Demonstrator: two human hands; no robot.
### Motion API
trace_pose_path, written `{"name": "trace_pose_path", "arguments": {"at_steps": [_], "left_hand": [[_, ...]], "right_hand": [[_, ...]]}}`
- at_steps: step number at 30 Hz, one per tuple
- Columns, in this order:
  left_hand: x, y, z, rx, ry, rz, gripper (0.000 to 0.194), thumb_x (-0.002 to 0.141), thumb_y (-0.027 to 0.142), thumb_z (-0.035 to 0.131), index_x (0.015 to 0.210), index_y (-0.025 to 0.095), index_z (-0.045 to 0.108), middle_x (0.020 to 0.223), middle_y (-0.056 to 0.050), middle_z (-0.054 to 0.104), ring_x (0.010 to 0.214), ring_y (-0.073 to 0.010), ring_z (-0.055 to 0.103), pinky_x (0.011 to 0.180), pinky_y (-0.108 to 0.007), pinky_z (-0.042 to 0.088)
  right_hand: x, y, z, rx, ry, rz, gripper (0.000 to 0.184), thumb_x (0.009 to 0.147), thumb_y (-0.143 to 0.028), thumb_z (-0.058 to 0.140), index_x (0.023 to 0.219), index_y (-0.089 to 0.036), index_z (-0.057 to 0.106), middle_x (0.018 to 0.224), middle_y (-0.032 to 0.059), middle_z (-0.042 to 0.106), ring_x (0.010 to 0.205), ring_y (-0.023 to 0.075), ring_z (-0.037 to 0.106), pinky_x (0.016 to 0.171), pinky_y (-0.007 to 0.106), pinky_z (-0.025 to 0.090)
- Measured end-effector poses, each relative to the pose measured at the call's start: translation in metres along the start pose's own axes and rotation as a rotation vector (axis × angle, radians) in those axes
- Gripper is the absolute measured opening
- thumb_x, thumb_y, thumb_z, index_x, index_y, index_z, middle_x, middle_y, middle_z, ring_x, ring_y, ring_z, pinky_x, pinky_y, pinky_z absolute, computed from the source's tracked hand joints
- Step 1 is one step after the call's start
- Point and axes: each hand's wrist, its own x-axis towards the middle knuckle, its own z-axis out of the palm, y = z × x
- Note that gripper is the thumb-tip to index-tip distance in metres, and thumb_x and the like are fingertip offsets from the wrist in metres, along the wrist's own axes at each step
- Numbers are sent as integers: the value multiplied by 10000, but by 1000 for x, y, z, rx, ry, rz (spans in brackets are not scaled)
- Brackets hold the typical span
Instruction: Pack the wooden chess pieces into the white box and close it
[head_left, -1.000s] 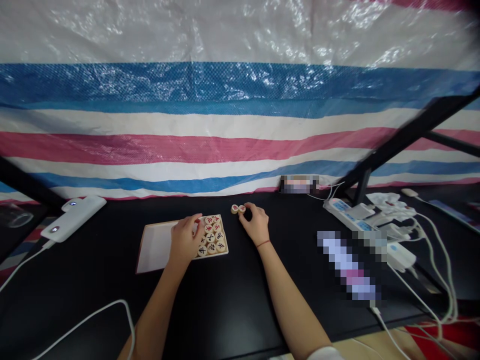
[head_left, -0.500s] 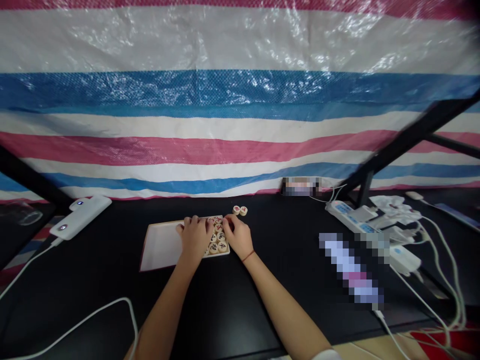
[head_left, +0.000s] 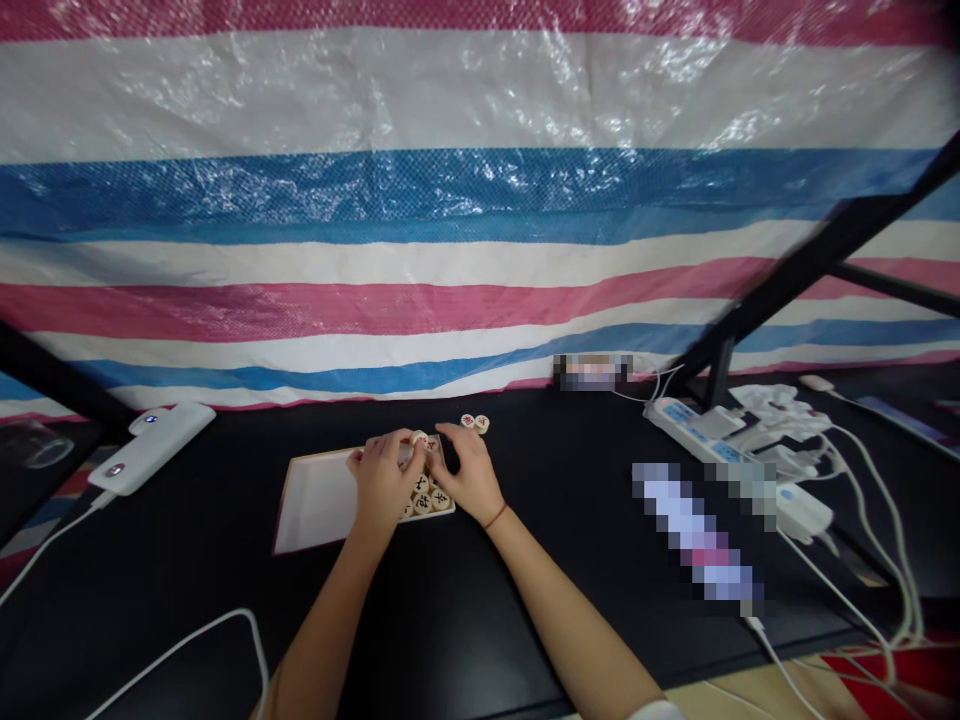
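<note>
Round wooden Chinese chess pieces [head_left: 422, 503] with red and black characters lie in a shallow white box [head_left: 442, 514], partly covered by my hands. My left hand [head_left: 381, 485] is over the left part of the box, its thumb and fingers closed on a Chinese chess piece [head_left: 420, 438] lifted at the far edge. At the box's right side is my right hand [head_left: 471, 478], thumb and forefinger apart, with nothing visible between them. Just beyond it, two red-marked pieces [head_left: 468, 422] stand side by side on the black table [head_left: 450, 620].
The open lid [head_left: 315, 503] lies flat left of the box. A white power bank [head_left: 154, 450] with a cable sits at the left. On the right are a blurred-out phone [head_left: 694, 530], a power strip [head_left: 682, 420] with chargers, and cables. A striped plastic sheet [head_left: 375, 310] hangs behind.
My right hand has left the two red-marked pieces and come back to the box's right side. My left hand has shifted right over the pieces and now has one raised in its fingers.
</note>
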Motion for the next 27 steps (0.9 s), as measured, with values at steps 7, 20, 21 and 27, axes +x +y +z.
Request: {"name": "trace_pose_path", "arguments": {"at_steps": [7,20,21,27], "left_hand": [[-9,7,-7,-276,56,-17,163,846,361,577,887,221,650,911,-47,732,892,-227,655,862,-394,428],[-9,-13,5,-875,153,-230,298,833,363,618,1080,197,614,1140,-96,660,1033,-202,650,894,-340,539],[-9,-14,6,-873,150,-238,323,831,355,621,1114,201,606,1144,-97,658,1023,-201,653,880,-338,547],[-11,-18,12,-815,106,-216,346,853,344,598,1172,211,596,1102,-89,672,977,-191,668,859,-330,554]], "right_hand": [[0,-8,-4,41,-11,-103,242,914,-287,513,1125,-213,606,1057,81,684,981,216,616,882,371,478],[2,83,-43,-366,172,392,238,820,-364,527,896,-170,643,912,86,671,834,235,569,723,337,411],[1,83,-41,-394,138,407,221,814,-352,536,888,-174,645,928,84,670,856,240,566,712,330,400],[-1,80,-33,-437,55,403,185,815,-348,566,872,-196,655,953,77,665,904,248,536,689,310,370]]}}
